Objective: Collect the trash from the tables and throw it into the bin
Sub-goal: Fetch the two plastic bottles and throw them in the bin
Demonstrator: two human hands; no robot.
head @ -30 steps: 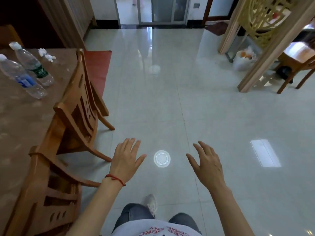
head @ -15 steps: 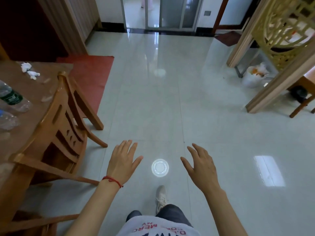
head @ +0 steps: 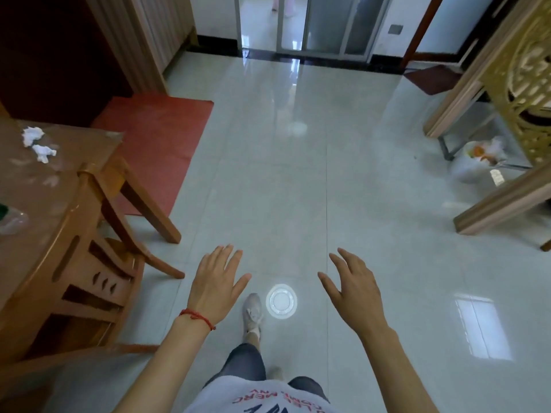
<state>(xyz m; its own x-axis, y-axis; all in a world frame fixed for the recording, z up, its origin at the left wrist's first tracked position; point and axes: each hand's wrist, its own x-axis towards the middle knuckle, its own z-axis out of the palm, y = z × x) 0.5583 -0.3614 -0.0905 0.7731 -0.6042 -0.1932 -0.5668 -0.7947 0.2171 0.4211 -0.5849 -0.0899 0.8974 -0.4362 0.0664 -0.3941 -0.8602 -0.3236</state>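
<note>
Two bare hands hang out in front with nothing in them: the left hand (head: 219, 286) is spread flat, the right hand (head: 353, 289) loosely splayed, so each grip is released. Since a second ago the view has slid forward and to the right; the desk (head: 68, 162) has drifted to the left edge, and of the two water bottles that lay on it only the end of one bottle (head: 10, 220) remains in view. A foot (head: 252, 312) now steps ahead on the tiled floor (head: 268, 180). By my reading, the person is walking past this desk empty-handed, so its trash is not yet collected.

Left on the desk's far corner are two crumpled tissues (head: 37, 143), just beside each other, too balled up to have any real long axis. The bottle lies on its side, roughly across the view; which way its cap points is cut off. A filled white bag (head: 477, 160) sits on the floor by the carved screen (head: 524, 81).
</note>
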